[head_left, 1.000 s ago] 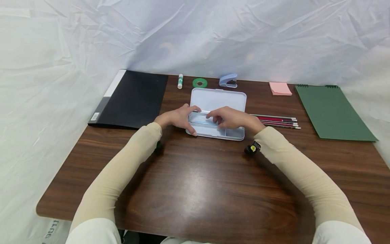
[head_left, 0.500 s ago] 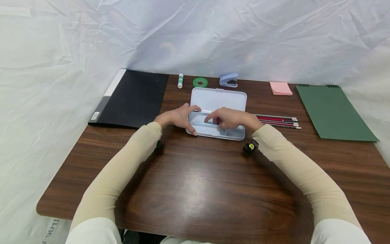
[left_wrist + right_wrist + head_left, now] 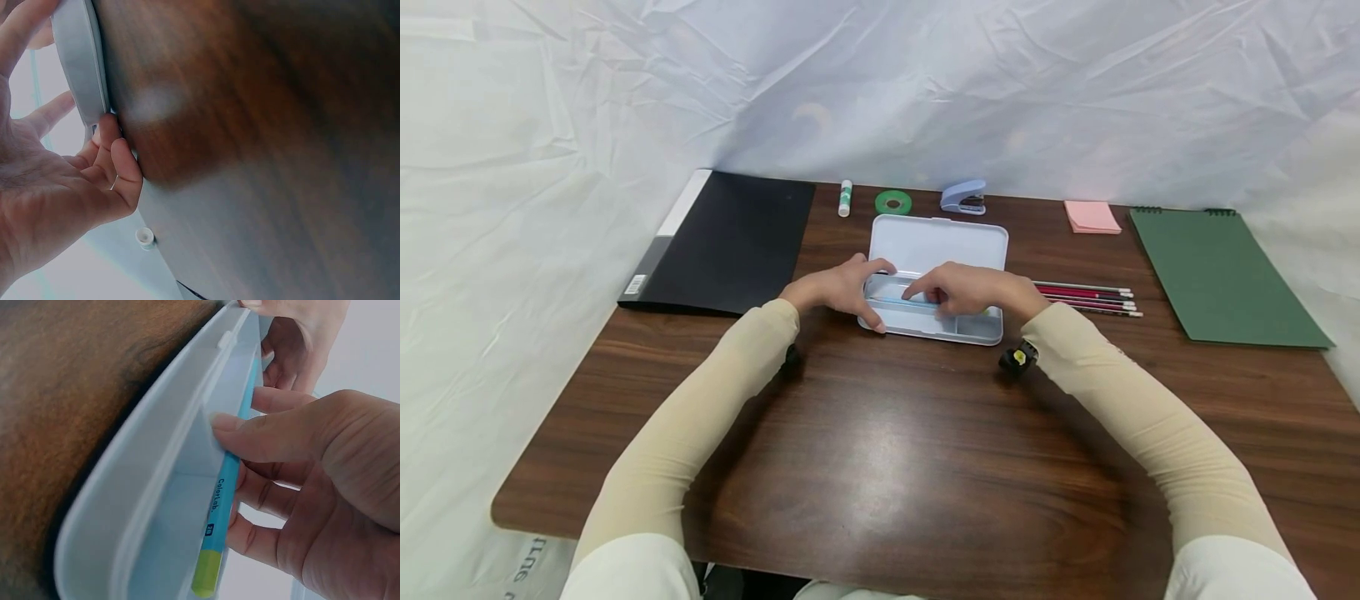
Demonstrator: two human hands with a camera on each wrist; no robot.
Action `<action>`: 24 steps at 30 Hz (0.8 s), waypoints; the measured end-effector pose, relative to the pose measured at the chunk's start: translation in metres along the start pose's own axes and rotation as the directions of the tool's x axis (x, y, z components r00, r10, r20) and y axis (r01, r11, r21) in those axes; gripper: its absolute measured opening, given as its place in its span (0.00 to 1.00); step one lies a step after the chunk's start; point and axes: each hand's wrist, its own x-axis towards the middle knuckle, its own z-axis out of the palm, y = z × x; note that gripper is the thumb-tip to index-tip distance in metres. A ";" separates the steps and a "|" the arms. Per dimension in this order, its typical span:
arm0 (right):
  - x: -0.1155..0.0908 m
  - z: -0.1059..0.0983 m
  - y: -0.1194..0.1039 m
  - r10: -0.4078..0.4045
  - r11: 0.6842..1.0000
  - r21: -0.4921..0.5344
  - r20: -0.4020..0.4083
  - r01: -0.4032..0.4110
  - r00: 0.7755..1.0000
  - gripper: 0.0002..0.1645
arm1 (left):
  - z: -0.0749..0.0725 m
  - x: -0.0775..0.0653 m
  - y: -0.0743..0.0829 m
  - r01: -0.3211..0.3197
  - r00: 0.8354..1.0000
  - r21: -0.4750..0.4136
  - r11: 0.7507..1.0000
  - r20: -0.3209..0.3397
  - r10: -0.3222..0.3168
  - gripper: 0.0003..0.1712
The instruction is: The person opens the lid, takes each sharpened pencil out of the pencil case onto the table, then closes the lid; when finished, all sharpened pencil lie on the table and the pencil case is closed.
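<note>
An open white pencil case (image 3: 938,242) lies at the middle of the table, its lid tipped back. My left hand (image 3: 844,288) grips the case's left end, thumb at the front edge and index finger at the back. Curled fingers press against the case end in the left wrist view. With thumb and fingers, my right hand (image 3: 973,290) pinches a slim blue pencil (image 3: 220,500) printed "ColorLab", with a lime-green end. The pencil lies lengthwise along the case, over its inner compartments (image 3: 187,456). Part of it is hidden behind the right thumb.
Several pencils (image 3: 1093,300) lie right of the case. A stapler (image 3: 962,198), green tape roll (image 3: 892,202) and glue stick (image 3: 845,199) stand behind it. A black folder (image 3: 737,242) lies left; pink sticky notes (image 3: 1092,217) and a green notebook (image 3: 1228,275) lie right.
My right hand has shifted slightly left and down into the case with the blue pencil, whose lime end now shows beneath the hand. My left hand stays on the case.
</note>
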 end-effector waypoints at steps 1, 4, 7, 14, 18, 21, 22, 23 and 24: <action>0.000 -0.001 -0.001 0.000 1.000 -0.001 0.001 0.000 1.000 0.32 | 0.000 0.000 0.000 0.000 1.000 0.001 1.000 0.000 0.000 0.56; -0.001 -0.003 -0.002 0.001 1.000 -0.005 -0.001 -0.001 1.000 0.32 | 0.000 0.000 -0.001 -0.002 1.000 0.003 1.000 0.003 0.002 0.56; -0.003 -0.004 -0.002 -0.002 1.000 -0.005 -0.016 0.002 1.000 0.31 | 0.000 0.000 -0.001 -0.003 1.000 -0.001 1.000 0.004 0.003 0.56; -0.014 -0.003 0.006 -0.009 1.000 0.008 -0.062 0.010 0.998 0.30 | 0.000 -0.001 -0.001 -0.001 1.000 -0.007 1.000 0.006 0.001 0.56; -0.022 -0.001 0.012 -0.004 1.000 0.023 -0.096 0.006 0.995 0.30 | 0.000 -0.001 -0.002 0.001 1.000 -0.012 1.000 0.002 -0.001 0.56; -0.029 0.000 0.015 0.002 1.000 0.031 -0.115 0.002 0.993 0.30 | -0.001 -0.001 -0.003 0.008 1.000 -0.014 1.000 -0.001 -0.008 0.56; -0.031 0.000 0.016 0.002 1.000 0.030 -0.121 0.002 0.993 0.30 | -0.001 -0.002 -0.003 0.011 1.000 -0.015 1.000 0.001 -0.011 0.56; -0.033 0.000 0.017 0.004 1.000 0.030 -0.127 0.000 0.992 0.30 | -0.001 -0.002 -0.003 0.013 1.000 -0.018 1.000 0.001 -0.013 0.56; -0.036 0.000 0.017 0.005 0.999 0.032 -0.130 -0.001 0.991 0.30 | -0.001 -0.003 -0.003 0.014 1.000 -0.019 1.000 0.001 -0.014 0.56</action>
